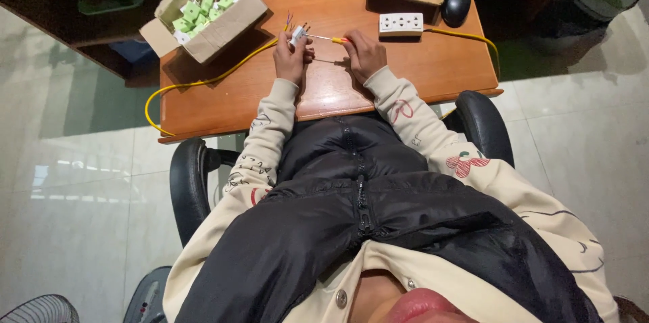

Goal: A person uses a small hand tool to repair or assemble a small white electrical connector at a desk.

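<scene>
Over the desk (pixel 419 69), the left hand (pixel 291 58) grips a small white plug (pixel 297 34) with bare wires; the right hand (pixel 364 54) clasps a yellow-handled screwdriver (pixel 329 39), tip at the plug. A white socket strip (pixel 401 23) lies nearby.

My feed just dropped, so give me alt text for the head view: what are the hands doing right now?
At a wooden desk, the left hand holds a small white plug part with wires showing, while the right hand points a yellow-handled screwdriver at it. A yellow cable, a box of green-and-white parts and a white socket strip lie around.
</scene>
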